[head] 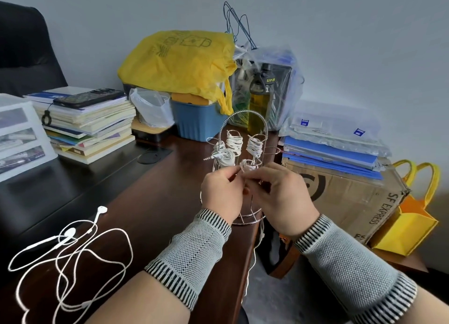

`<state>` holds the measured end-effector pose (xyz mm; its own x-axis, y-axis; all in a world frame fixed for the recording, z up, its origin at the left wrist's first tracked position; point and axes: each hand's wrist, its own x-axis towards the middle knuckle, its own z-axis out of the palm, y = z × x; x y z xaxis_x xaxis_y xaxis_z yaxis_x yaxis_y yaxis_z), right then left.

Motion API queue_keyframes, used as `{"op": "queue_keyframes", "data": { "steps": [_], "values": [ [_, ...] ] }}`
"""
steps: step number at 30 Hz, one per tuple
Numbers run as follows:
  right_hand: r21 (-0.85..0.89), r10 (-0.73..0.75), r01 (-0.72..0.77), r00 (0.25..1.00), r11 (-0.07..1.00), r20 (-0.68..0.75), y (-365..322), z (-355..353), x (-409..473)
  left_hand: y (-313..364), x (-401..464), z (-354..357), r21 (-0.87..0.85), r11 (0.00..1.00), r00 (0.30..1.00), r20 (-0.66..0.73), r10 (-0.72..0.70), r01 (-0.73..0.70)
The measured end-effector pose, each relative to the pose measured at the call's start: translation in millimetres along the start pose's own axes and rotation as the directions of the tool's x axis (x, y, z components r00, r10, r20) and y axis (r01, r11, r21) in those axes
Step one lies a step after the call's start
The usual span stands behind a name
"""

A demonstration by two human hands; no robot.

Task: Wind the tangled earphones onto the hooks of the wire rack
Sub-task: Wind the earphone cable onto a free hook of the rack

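Note:
A chrome wire rack point(245, 122) stands at the desk's right edge, with white earphone cords wound on three of its upper hooks point(234, 140). My left hand point(222, 190) and my right hand point(279, 192) meet at a lower front hook, both pinching a white earphone cable point(245, 166) that is partly wound there. The tail of this cable point(254, 253) hangs down past the desk edge. A second, tangled white earphone set point(70, 248) lies loose on the desk at the lower left.
A stack of books with a phone point(88, 97) on top sits at the back left, beside a blue bin point(198, 123) under a yellow bag point(177, 61). A cardboard box point(345, 199) with blue folders stands right of the desk, and a yellow tote point(408, 216) beyond.

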<state>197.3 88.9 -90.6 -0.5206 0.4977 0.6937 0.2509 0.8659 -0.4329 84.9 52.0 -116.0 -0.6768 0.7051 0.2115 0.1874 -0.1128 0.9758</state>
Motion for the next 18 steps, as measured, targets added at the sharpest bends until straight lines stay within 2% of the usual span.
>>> {"op": "queue_keyframes", "data": {
  "steps": [2, 4, 6, 8, 18],
  "values": [
    [0.162, 0.246, -0.252, 0.968, 0.954, 0.054, 6.3, -2.2, -3.5, 1.0, -0.8, 0.2, 0.028, 1.000, 1.000, -0.004, 0.010, -0.010],
    [0.336, 0.447, -0.457, 0.888, 0.823, 0.113, 12.4, -2.6, -3.1, 3.5, -1.6, 0.1, 0.039, 0.999, 1.000, -0.002, 0.002, -0.002],
    [0.494, 0.567, -0.560, 0.809, 0.665, 0.154, 16.9, -3.4, -0.6, 5.8, -2.7, -0.4, 0.031, 0.999, 1.000, 0.010, -0.016, 0.015],
    [0.563, 0.610, -0.602, 0.765, 0.566, 0.206, 17.6, -3.8, 2.0, 8.3, -5.0, -0.8, 0.032, 0.999, 1.000, 0.024, -0.009, 0.008],
    [0.439, 0.623, -0.637, 0.756, 0.633, 0.199, 29.3, -0.9, 8.7, 10.4, -9.1, -3.0, 0.050, 0.998, 0.999, 0.039, 0.033, -0.035]
  ]
}}
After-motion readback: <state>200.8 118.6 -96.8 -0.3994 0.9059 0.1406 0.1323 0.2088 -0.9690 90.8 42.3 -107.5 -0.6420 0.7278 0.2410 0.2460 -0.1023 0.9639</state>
